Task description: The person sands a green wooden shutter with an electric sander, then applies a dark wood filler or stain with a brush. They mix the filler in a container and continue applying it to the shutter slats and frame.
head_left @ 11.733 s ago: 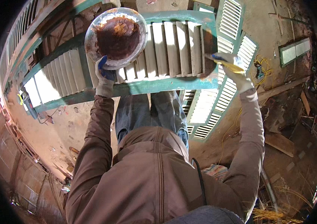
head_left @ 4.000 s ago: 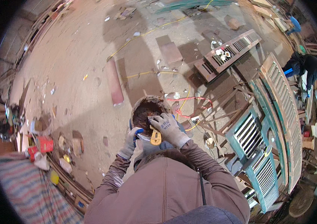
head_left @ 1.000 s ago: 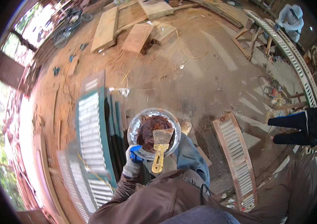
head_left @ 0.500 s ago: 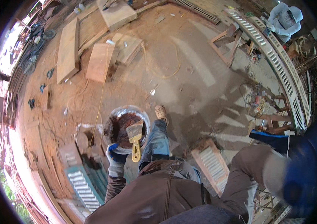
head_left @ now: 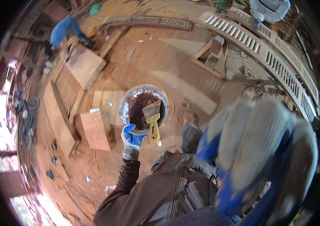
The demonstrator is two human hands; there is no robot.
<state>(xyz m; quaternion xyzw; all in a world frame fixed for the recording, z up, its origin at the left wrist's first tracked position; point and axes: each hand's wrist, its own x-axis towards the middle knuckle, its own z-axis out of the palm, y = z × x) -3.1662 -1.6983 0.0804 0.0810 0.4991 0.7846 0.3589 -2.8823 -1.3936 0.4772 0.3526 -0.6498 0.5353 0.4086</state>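
Observation:
My left hand (head_left: 132, 140), in a white glove with a blue palm, grips the near rim of a round metal bowl (head_left: 123, 109). Dark reddish-brown paste (head_left: 139, 111) coats its inside. A putty knife (head_left: 153, 122) lies across the rim, its smeared blade over the paste and its yellow handle pointing toward me. Close to the camera, my right hand (head_left: 254, 147), gloved alike, is large and blurred. Its fingers look loosely bent and apart, and I see nothing held in them.
Wooden panels (head_left: 96, 130) and long boards (head_left: 60, 118) lie on the dirt floor at left. A triangular wooden frame (head_left: 210, 56) stands far right, near long slatted shutters (head_left: 258, 47). One person (head_left: 67, 32) bends over a panel far left; another (head_left: 269, 9) is at far right.
My left hand has raised the bowl with the putty knife. The right hand has swung in from the lower right, close to the camera. The view has shifted, and a bending person now shows far left.

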